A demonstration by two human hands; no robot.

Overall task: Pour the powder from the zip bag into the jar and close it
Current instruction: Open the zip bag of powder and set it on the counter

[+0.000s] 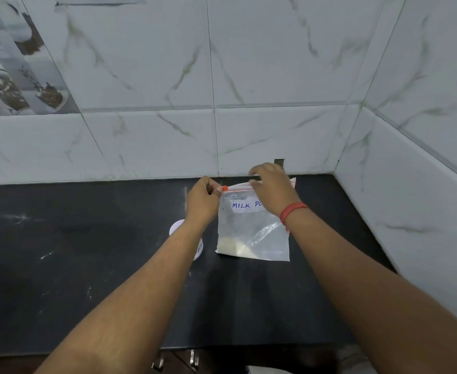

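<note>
A clear zip bag (251,233) with a white label reading "MILK PO..." is held upright on the black counter, a little pale powder lying in its bottom. My left hand (203,201) pinches the orange slider (224,188) at the bag's top left corner. My right hand (272,187) grips the top edge of the bag further right; a red thread band circles its wrist. A white-lidded jar (177,228) stands just left of the bag, mostly hidden behind my left forearm.
The black counter (87,252) runs to a tiled wall at the back and another on the right, forming a corner. Its front edge lies near the bottom, with cabinet handles (192,360) below.
</note>
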